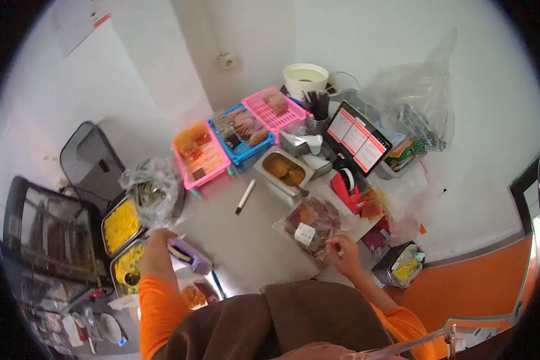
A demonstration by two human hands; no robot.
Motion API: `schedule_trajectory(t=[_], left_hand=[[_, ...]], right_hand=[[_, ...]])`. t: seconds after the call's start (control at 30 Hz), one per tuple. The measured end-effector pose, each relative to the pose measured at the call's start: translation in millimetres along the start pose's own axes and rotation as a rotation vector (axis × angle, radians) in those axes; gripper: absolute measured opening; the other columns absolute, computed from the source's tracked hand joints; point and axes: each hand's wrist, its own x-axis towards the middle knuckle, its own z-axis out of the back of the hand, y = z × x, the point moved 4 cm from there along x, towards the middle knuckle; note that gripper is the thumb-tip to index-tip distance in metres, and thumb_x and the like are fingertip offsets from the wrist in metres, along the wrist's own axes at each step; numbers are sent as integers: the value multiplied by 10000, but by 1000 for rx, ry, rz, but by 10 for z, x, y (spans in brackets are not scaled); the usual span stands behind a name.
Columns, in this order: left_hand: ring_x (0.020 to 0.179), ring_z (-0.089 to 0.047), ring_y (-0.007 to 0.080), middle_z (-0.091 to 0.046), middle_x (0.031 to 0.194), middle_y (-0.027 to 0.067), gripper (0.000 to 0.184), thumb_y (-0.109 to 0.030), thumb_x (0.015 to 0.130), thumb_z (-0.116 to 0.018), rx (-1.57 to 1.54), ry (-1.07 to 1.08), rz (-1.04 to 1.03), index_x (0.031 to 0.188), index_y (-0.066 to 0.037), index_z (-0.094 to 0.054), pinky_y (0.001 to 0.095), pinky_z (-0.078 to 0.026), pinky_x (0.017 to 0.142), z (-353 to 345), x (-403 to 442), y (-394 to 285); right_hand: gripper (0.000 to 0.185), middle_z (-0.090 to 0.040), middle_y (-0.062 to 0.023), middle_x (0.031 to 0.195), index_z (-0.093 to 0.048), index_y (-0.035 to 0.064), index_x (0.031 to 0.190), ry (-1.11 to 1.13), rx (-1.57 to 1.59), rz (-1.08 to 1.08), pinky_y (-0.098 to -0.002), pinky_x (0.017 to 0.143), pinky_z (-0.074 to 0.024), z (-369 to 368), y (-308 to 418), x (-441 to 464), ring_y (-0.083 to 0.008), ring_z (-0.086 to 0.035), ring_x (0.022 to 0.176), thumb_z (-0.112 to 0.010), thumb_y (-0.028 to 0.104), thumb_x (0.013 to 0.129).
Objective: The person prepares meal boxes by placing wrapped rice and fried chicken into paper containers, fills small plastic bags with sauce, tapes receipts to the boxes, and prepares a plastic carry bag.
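My left hand (pixel 162 235) reaches out at the left side of the table, beside a clear plastic bag (pixel 156 186) with something green inside. Its fingers are hidden from this angle. A lilac box-like thing (pixel 192 257) is next to my left wrist. At the right, the fingers of my right hand (pixel 344 255) are curled closed at the lower right edge of a clear bag of dark reddish-brown food (pixel 321 219). That bag lies flat and bears a white label (pixel 305 234). Whatever those fingers hold is too small to make out.
Metal trays with yellow food (pixel 121 225) stand at the left. Pink (pixel 201 180) and blue (pixel 249 155) baskets hold packets at the back. Nearby are a white marker (pixel 246 197), a metal container (pixel 282 174), a tablet (pixel 357 137), a red tape dispenser (pixel 347 189) and a white bowl (pixel 306 78).
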Motion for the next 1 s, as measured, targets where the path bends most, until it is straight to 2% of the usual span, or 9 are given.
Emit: schedule_trajectory(t=[0.07, 0.17, 0.27, 0.33, 0.43, 0.63, 0.87, 0.9, 1.0], left_hand=[[824, -621, 250, -612, 1035, 183, 497, -441, 754, -649, -23, 4, -8, 992, -4, -637, 389, -491, 740, -82, -83, -126], [819, -622, 253, -619, 1012, 177, 482, -438, 755, -646, -71, -25, -32, 981, -12, -642, 388, -490, 736, -150, -160, -234], [814, -624, 257, -627, 990, 170, 467, -435, 755, -643, -83, -78, -51, 970, -21, -648, 386, -489, 731, -150, -194, -251], [811, -625, 259, -632, 974, 166, 457, -433, 755, -641, -79, -127, -62, 962, -26, -652, 384, -489, 728, -131, -230, -257], [806, -626, 262, -639, 952, 160, 442, -430, 756, -638, -63, -220, -79, 951, -34, -658, 383, -488, 724, -57, -218, -270], [796, -629, 269, -654, 906, 147, 414, -425, 756, -631, 46, -542, -95, 929, -51, -670, 379, -486, 715, 26, -183, -255], [785, -633, 277, -671, 853, 132, 382, -418, 757, -624, 225, -1080, -161, 902, -70, -684, 374, -484, 704, 493, -337, 44], [783, -634, 279, -673, 846, 130, 378, -417, 757, -623, 221, -1083, -163, 899, -73, -686, 374, -484, 702, 554, -391, 147], [775, -629, 282, -675, 852, 127, 392, -419, 758, -627, 66, -820, -141, 911, -63, -687, 377, -484, 690, 618, -687, 189]], right_hand=[[149, -540, -98, 800, -585, 39, 886, -84, -33, -127, -274, 580, -436, 268, -225, 82, -174, -532, 625, -599, -33, 756], [90, -553, -68, 837, -578, 19, 868, -190, -42, -177, -227, 549, -398, 383, -582, 256, -114, -500, 610, -582, -29, 792], [58, -583, -66, 889, -579, 13, 876, -164, 230, -409, -226, 568, -424, 72, -1099, 481, -121, -548, 660, -556, -1, 825], [126, -602, -65, 928, -568, 26, 973, -84, 753, -770, -245, 619, -462, -273, -1190, 721, -153, -594, 773, -547, 43, 850], [187, -609, -80, 923, -533, 43, 1037, -70, 1092, -915, -281, 673, -485, -736, -1338, 1078, -189, -600, 877, -560, 75, 855], [102, -588, -80, 868, -496, 47, 943, -13, 1072, -985, -300, 662, -484, -1107, -1425, 1329, -199, -594, 833, -554, 99, 877], [138, -584, -109, 884, -500, -4, 1005, 62, 1088, -966, -368, 676, -535, -1455, -1219, 1060, -224, -604, 761, -514, 87, 902], [165, -583, -115, 897, -495, -5, 1042, 65, 1057, -981, -373, 687, -536, -1458, -1153, 1015, -225, -601, 758, -510, 89, 907], [166, -583, -128, 929, -492, -1, 1047, 80, 1102, -956, -382, 707, -533, -1526, -1142, 821, -225, -598, 768, -503, 94, 911]])
